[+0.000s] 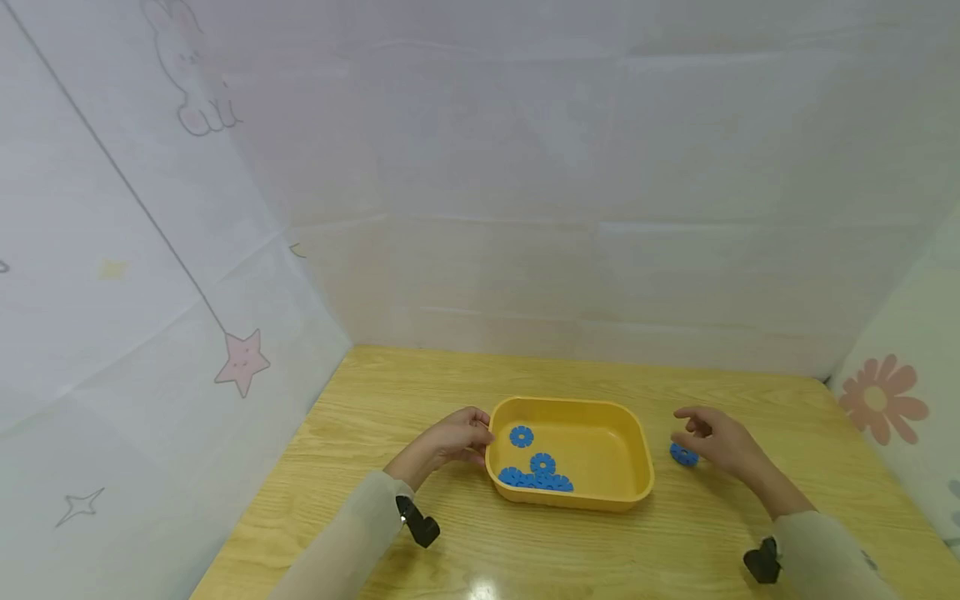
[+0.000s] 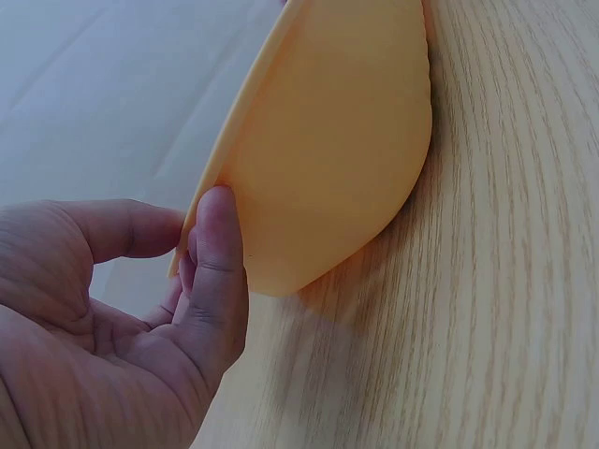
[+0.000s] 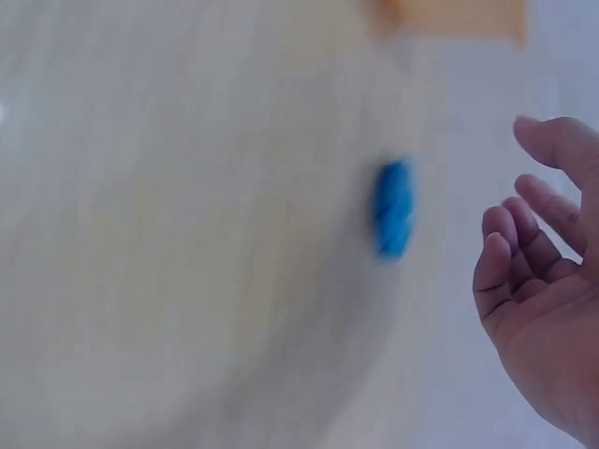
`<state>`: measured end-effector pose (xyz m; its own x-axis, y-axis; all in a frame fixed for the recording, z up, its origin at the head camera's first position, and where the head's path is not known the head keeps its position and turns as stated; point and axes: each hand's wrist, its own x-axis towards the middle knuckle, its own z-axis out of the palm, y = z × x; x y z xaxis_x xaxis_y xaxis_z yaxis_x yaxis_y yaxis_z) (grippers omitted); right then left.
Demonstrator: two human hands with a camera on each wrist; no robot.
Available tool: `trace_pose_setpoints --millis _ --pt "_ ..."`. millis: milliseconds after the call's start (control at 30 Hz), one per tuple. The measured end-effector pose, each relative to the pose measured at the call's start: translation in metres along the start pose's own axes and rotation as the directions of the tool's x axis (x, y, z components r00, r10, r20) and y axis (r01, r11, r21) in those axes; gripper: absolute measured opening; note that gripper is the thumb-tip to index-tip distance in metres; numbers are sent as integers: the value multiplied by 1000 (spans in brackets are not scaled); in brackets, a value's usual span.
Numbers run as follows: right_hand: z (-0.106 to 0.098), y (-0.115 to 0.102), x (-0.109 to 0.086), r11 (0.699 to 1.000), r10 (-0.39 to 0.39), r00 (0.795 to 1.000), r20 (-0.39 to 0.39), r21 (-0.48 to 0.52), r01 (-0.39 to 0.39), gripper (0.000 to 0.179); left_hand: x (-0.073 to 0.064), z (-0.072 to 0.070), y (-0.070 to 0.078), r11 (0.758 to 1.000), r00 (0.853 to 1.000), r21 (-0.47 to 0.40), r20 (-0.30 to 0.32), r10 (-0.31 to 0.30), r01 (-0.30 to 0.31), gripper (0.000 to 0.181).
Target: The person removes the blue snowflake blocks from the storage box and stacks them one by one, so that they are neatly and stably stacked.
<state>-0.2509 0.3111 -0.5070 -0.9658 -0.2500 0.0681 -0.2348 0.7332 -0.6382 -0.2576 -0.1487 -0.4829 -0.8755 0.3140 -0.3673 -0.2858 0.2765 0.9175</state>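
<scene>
A yellow plastic tray [image 1: 611, 450] with raised walls stands on the table, several blue flower-shaped discs [image 1: 543, 463] lying inside toward its left side. My left hand [image 1: 457, 436] pinches the tray's left rim between thumb and fingers; the left wrist view shows the tray wall [image 2: 328, 140] close up in that grip. To the right of the tray, my right hand [image 1: 716, 437] hovers with loosely bent fingers and holds nothing. Below it on the table lies more blue disc material [image 1: 684, 454], blurred in the right wrist view, where the blue piece [image 3: 393, 209] sits apart from the fingers.
The wooden table [image 1: 420, 375] reaches back to a white cloth backdrop [image 1: 510, 275], with cloth sides bearing a pink star [image 1: 243, 362] and a pink flower [image 1: 883, 400]. Each wrist carries a black camera mount [image 1: 417, 522].
</scene>
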Motion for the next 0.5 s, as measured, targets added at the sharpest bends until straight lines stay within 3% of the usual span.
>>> trace_pose_setpoints --millis 233,500 --pt "5 -50 17 981 -176 984 -35 70 179 43 0 0 0 1000 1000 -3 -5 -4 4 40" --pt "28 -86 29 963 -225 973 43 160 216 43 -1 1 0 1000 1000 -6 -1 -6 6 40"
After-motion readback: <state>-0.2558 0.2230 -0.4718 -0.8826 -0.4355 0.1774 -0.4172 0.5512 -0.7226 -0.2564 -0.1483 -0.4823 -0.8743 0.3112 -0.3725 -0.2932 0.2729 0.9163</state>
